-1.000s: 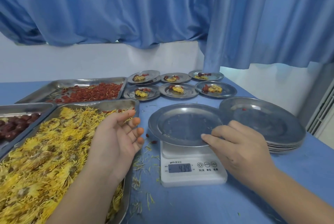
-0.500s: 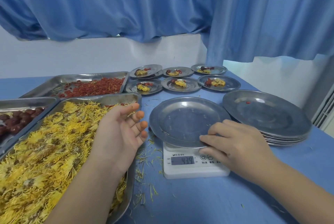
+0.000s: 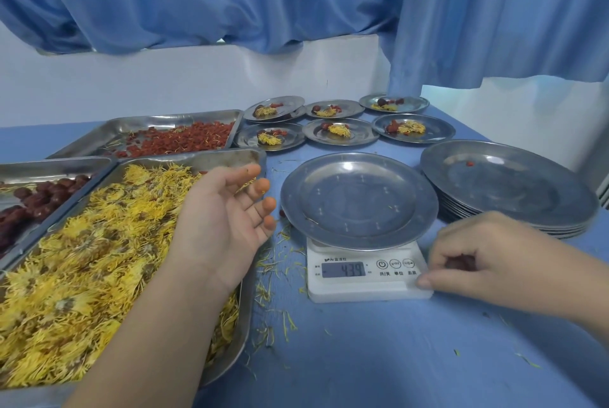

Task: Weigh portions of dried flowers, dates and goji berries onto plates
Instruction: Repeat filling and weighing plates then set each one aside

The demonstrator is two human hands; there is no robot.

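Note:
An empty steel plate (image 3: 359, 200) sits on the white scale (image 3: 365, 289), whose display reads 43.9. My left hand (image 3: 227, 213) hovers open, palm turned right, over the tray of yellow dried flowers (image 3: 82, 262); its fingertips are stained orange. My right hand (image 3: 468, 256) is beside the scale's right front corner with curled fingers, one fingertip touching the corner. A dark red patch shows inside the curl; whether it is a date or shadow is unclear. Dates (image 3: 29, 200) fill a tray at the left, and goji berries (image 3: 178, 140) fill one behind.
A stack of empty plates (image 3: 507, 190), one goji berry on top, stands right of the scale. Several filled plates (image 3: 339, 130) sit in two rows at the back. Loose petals litter the blue table (image 3: 362, 358) left of the scale. Blue curtains hang behind.
My right hand let go of the plate's front rim and moved right and down to the scale's front corner. My left hand stayed open over the flower tray.

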